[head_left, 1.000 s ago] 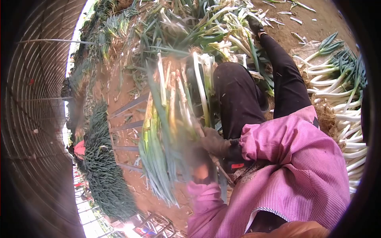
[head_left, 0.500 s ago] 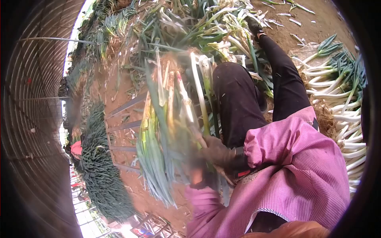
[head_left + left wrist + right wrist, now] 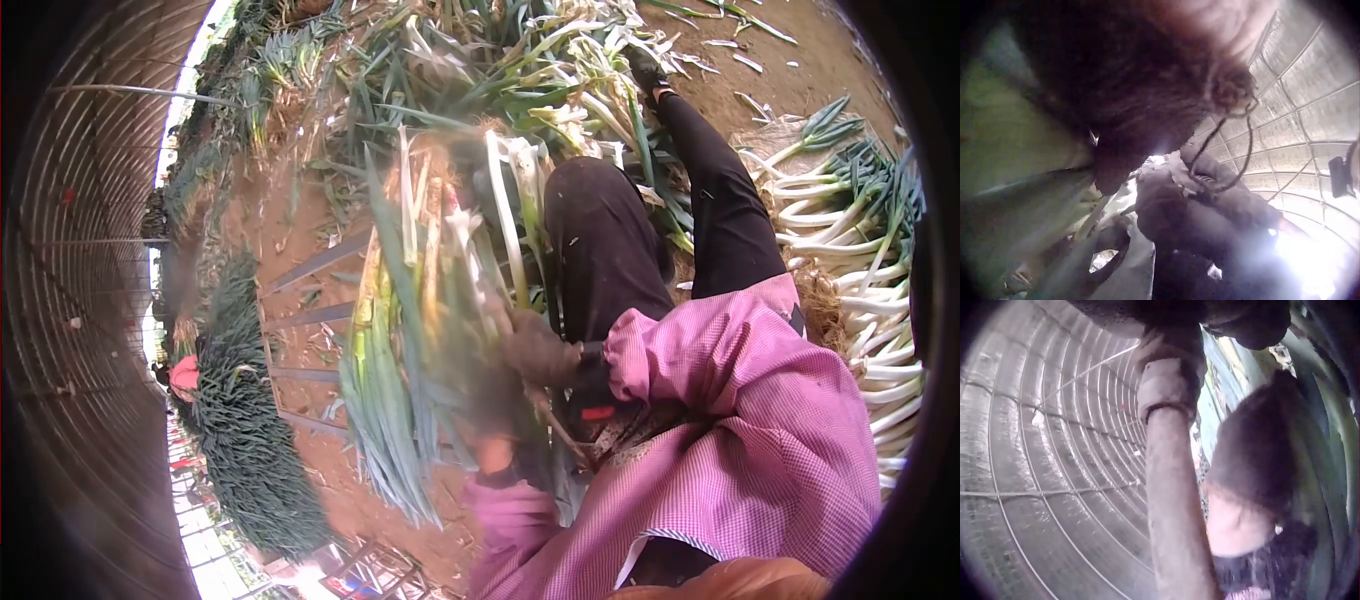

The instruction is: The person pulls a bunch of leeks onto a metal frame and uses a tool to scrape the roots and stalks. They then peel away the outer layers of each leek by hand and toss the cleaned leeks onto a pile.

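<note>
In the head view my right hand (image 3: 540, 350), in a dark glove, grips a long grey tube (image 3: 560, 425). The right wrist view shows this tube (image 3: 1175, 487) with a thick collar near the fingers. Just below it, my left hand (image 3: 495, 410) is blurred, its glove dark and bare skin at the wrist. It holds a leek by its green leaves (image 3: 1016, 137), which fill the left of the left wrist view. The leek's pale stem (image 3: 462, 235) points away from me, blurred, its outer skin loose near the end. My left fingertips are hidden.
More leeks (image 3: 375, 340) lie on a slatted rack left of my knee (image 3: 600, 220). Peeled white leeks (image 3: 890, 300) form a row at right. Stripped leaves (image 3: 540, 70) are heaped ahead. A large stack of leeks (image 3: 250, 430) stands at far left, beside a ribbed tunnel wall (image 3: 90, 300).
The leek's stem has turned from brownish to whiter, and its skin now flares loose near the end. Both hands have shifted only slightly.
</note>
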A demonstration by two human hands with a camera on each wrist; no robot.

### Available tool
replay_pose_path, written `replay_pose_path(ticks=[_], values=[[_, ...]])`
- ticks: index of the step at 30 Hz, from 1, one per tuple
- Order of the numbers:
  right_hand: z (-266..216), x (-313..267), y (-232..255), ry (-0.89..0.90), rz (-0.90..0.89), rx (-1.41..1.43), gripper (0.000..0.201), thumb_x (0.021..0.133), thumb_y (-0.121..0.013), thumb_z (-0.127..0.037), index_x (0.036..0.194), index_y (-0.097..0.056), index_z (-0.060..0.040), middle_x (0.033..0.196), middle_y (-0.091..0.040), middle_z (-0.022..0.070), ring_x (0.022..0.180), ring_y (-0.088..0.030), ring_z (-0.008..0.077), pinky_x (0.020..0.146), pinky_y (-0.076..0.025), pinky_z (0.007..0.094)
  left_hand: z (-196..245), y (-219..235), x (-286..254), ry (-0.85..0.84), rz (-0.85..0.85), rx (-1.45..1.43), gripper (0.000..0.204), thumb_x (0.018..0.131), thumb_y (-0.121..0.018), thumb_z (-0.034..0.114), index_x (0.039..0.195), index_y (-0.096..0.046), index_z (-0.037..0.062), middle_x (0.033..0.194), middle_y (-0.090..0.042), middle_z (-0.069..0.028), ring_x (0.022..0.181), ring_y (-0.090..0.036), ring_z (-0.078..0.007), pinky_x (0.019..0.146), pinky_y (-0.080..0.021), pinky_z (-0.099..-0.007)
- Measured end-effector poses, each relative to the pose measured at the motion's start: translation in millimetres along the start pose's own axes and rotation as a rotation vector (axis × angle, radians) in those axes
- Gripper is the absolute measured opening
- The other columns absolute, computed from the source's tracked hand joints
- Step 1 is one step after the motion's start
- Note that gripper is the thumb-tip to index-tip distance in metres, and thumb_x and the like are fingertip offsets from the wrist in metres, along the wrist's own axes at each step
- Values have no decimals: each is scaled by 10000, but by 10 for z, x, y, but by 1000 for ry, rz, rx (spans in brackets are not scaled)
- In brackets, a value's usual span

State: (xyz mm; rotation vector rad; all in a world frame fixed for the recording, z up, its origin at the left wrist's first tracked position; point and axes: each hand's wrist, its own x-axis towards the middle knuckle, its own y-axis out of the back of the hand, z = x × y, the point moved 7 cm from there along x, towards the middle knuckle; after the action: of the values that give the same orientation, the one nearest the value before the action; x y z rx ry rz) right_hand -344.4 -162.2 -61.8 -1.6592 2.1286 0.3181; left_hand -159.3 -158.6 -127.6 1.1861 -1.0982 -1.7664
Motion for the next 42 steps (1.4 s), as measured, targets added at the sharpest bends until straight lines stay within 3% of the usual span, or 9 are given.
replay_pose_path(ticks=[10, 14, 17, 20, 25, 27, 29, 32, 42], values=[[-395, 534, 178, 206, -37, 78, 656, 684, -669, -185, 1260, -422, 12, 966, -587, 256, 914, -584, 374, 825, -453, 426, 34, -25, 94, -32, -30, -44, 778, 762, -589, 444, 1341, -351, -17, 1309, -435, -225, 1201, -440, -351, 1024, -333, -404], [-391, 631, 242, 196, -15, 138, 418, 723, -638, -139, 1116, -583, -8, 780, -636, 98, 702, -609, 158, 639, -486, 290, 10, -4, 130, -31, -30, -38, 748, 767, -588, 433, 1326, -363, -10, 1295, -443, -218, 1189, -447, -346, 1013, -341, -403], [-472, 591, 283, 197, -33, 93, 391, 741, -634, -149, 1105, -585, -14, 742, -631, 86, 661, -604, 143, 614, -484, 296, -7, 42, 189, -32, -24, -32, 726, 772, -587, 425, 1315, -372, -5, 1284, -449, -213, 1181, -453, -342, 1005, -348, -402], [-524, 577, 253, 402, -20, 28, 376, 755, -641, -166, 1086, -582, 4, 728, -626, 94, 655, -607, 153, 605, -487, 309, -26, 77, 205, -35, -17, -24, 703, 776, -587, 417, 1304, -381, 0, 1274, -455, -208, 1172, -459, -338, 997, -354, -400], [-565, 653, 296, 292, -19, 27, 387, 763, -658, -178, 1086, -579, 22, 742, -627, 111, 678, -614, 169, 614, -492, 314, -73, 112, 168, -35, -19, -9, 666, 784, -586, 404, 1285, -395, 8, 1256, -465, -200, 1158, -468, -332, 983, -364, -398], [-467, 647, 122, 502, -18, -296, 389, 790, -632, -253, 1105, -594, -27, 1066, -501, 233, 950, -530, 312, 806, -434, 391, -60, 138, 161, -36, -15, -6, 652, 786, -586, 398, 1277, -401, 11, 1249, -469, -197, 1153, -472, -329, 978, -368, -397], [-473, 493, 114, 585, -30, -271, 359, 789, -623, -255, 1061, -604, -22, 1060, -493, 223, 931, -521, 315, 787, -431, 396, -55, 163, 184, -44, -15, -10, 637, 789, -585, 393, 1269, -407, 14, 1242, -473, -193, 1147, -476, -327, 973, -372, -397], [-482, 238, 312, 422, -78, 101, 291, 755, -631, -178, 948, -607, 39, 728, -601, 80, 630, -582, 169, 564, -479, 323, -10, 213, 166, -45, -6, -17, 615, 794, -585, 385, 1258, -416, 19, 1231, -479, -188, 1138, -482, -323, 964, -378, -395], [-358, -194, 695, 147, 18, 252, 298, 697, -676, -157, 897, -593, 48, 728, -590, 103, 678, -565, 173, 617, -463, 329, 678, 555, 4, -128, 37, -183, 541, 808, -583, 358, 1220, -446, 36, 1196, -500, -172, 1110, -501, -310, 938, -398, -391]])
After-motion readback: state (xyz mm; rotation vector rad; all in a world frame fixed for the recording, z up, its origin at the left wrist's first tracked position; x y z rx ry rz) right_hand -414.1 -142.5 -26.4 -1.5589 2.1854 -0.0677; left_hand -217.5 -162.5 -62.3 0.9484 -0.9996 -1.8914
